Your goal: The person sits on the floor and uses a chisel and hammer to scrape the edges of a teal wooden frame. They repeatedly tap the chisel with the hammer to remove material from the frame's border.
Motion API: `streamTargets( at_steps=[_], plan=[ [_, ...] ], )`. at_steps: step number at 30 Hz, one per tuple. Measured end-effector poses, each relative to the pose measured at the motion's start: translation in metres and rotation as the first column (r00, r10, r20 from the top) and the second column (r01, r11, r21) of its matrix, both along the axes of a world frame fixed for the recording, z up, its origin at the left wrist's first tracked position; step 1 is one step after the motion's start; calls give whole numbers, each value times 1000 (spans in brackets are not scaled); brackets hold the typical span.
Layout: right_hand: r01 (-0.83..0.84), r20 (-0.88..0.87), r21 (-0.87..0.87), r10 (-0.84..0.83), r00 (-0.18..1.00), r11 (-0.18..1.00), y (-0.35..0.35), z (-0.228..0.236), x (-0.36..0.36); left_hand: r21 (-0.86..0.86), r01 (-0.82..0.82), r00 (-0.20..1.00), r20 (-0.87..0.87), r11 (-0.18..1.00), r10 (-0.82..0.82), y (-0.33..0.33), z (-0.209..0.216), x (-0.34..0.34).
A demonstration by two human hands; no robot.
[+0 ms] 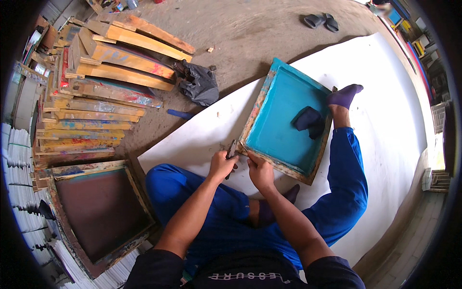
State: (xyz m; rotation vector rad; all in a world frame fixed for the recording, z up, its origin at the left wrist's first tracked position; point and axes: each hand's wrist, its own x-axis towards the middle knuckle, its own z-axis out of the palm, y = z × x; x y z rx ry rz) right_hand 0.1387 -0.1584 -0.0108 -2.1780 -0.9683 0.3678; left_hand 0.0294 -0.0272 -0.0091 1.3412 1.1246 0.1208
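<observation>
My left hand (221,165) is closed round a pair of dark-handled pliers (232,150), jaws pointing up beside the near-left corner of a screen-printing frame (254,113). This frame has worn, paint-stained wooden sides and teal mesh, and lies tilted on a white sheet between my legs. Right at that corner my right hand (260,171) is closed, its fingertips against the wood. Something thin shows at those fingertips, too small to name. A crumpled dark cloth (308,120) lies on the mesh. My foot (344,96) in a purple sock rests against the frame's far-right side.
The white sheet (385,144) covers the floor under me. Stacked wooden screen frames (96,115) stand at left, with a brown-mesh frame (98,207) nearer me. A black plastic bag (199,85) and a blue strip (180,114) lie beside the stack. Dark slippers (321,21) sit far off.
</observation>
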Motion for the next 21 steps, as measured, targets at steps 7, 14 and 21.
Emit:
streamTargets(
  at_steps=[7, 14, 21],
  plan=[
    [-32, 187, -187, 67, 980, 982, -6, -1, -1, 12, -38, 999, 39, 999, 38, 1, 0, -2],
    [75, -747, -119, -139, 650, 990, 4, -5, 28, 22, 18, 999, -42, 1000, -17, 4, 3, -1],
    [-65, 147, -159, 88, 985, 985, -8, 19, 23, 55, -36, 999, 1, 998, 36, 5, -2, 0]
  ],
)
